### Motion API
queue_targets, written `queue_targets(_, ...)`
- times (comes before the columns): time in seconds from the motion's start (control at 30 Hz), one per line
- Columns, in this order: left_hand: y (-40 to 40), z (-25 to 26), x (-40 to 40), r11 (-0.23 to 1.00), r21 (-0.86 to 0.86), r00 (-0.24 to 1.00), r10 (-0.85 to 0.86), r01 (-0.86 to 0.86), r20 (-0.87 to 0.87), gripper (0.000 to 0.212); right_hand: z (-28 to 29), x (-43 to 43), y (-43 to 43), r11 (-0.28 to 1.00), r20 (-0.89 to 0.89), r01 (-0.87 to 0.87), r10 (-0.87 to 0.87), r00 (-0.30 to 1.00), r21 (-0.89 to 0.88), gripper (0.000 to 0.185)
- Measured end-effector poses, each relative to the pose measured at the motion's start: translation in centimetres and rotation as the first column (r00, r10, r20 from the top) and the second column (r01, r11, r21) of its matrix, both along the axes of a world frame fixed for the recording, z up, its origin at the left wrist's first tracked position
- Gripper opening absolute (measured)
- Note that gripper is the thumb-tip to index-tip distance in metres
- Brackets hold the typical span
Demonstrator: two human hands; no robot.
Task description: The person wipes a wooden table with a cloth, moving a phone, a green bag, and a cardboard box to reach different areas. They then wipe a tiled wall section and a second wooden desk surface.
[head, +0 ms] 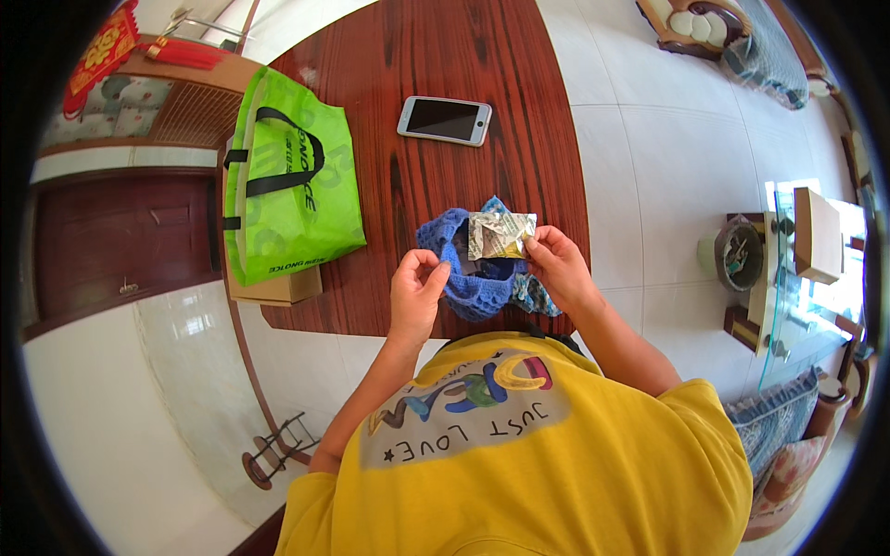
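A blue crocheted bag (480, 297) rests near the close edge of the dark red wooden table (500, 69), its mouth spread apart. My left hand (417, 288) pinches the left side of its rim between thumb and fingers. In my right hand (560, 267) is a small silvery foil packet (502, 236) with printing on it, held by its right end above the bag's mouth. Dark contents inside the bag are partly hidden by the packet. Mottled blue-and-white knitted fabric (535, 295) shows at the bag's right side, under my right hand.
A white smartphone (445, 121) lies farther back on the table. To the left stands a bright green tote bag (306, 187) with black handles, beside a cardboard box (288, 288). Beyond the table's right edge are a waste bin (739, 254) and a glass table (786, 299).
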State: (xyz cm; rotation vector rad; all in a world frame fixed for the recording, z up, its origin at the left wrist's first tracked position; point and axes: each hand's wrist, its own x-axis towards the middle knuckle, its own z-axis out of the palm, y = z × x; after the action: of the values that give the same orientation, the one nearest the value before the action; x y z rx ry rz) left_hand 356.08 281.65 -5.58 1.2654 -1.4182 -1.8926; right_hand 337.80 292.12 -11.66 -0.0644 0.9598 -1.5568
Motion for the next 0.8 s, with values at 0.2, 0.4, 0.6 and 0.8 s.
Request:
queue_targets(0.2,0.1,0.7,-0.1,0.999,0.042,1.0,0.015,-0.015,0.002,0.009,1.2,-1.4,-0.5,0.999,-0.162,0.023,-0.027,0.986,-0.03,0.005)
queue_targets(0.4,0.1,0.7,-0.1,0.999,0.044,1.0,-0.016,0.014,0.026,0.009,2.6,-2.1,-0.7,0.994,-0.194,0.044,-0.062,0.979,-0.1,0.006)
queue_targets(0.6,0.2,0.9,0.0,0.999,0.043,1.0,-0.011,0.01,0.019,0.008,2.9,-2.1,-0.6,0.993,-0.201,0.044,-0.066,0.977,-0.112,0.006)
queue_targets(0.8,0.4,1.3,-0.4,0.999,0.054,1.0,0.005,-0.006,0.023,0.011,3.1,-2.1,-0.5,0.991,-0.197,0.048,-0.073,0.978,-0.127,0.006)
